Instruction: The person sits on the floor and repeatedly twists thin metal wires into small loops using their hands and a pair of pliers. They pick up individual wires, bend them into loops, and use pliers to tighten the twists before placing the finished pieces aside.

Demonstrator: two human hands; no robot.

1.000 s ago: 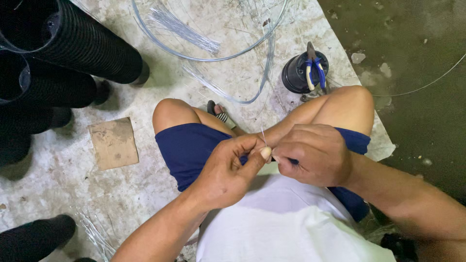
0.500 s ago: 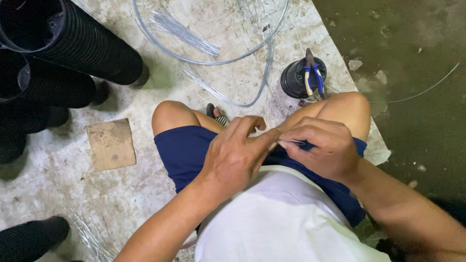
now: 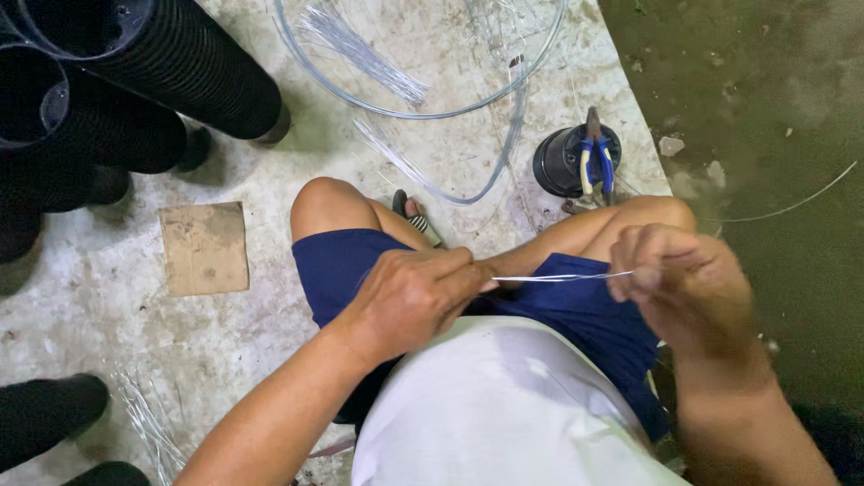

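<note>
Head view looks straight down on a seated person in blue shorts [image 3: 360,270] and a white shirt [image 3: 504,405], knees spread over a stained concrete floor [image 3: 117,342]. Stacks of black ribbed pots [image 3: 171,63] lie at the upper left. A large loop of clear tubing [image 3: 423,112] curves across the floor ahead, with a bundle of thin wire lengths [image 3: 360,54] lying inside it. A flat piece of cardboard [image 3: 205,247] sits to the left of the knee. A small black pot [image 3: 562,162] stands by the right knee, and blue-handled pliers [image 3: 596,162] rest on top of it.

Left hand [image 3: 409,301] is closed, fingertips pinched on one end of a thin wire [image 3: 558,277]. Right hand [image 3: 675,279] is curled shut, gripping the other end between thumb and fingers. The wire is stretched nearly level between the two hands, just above the lap.

It looks light, springy and slick, probably prone to kinking or slipping through a loose pinch. Its cut ends may be sharp, so a firm fingertip grip just short of each end seems the soundest hold.
</note>
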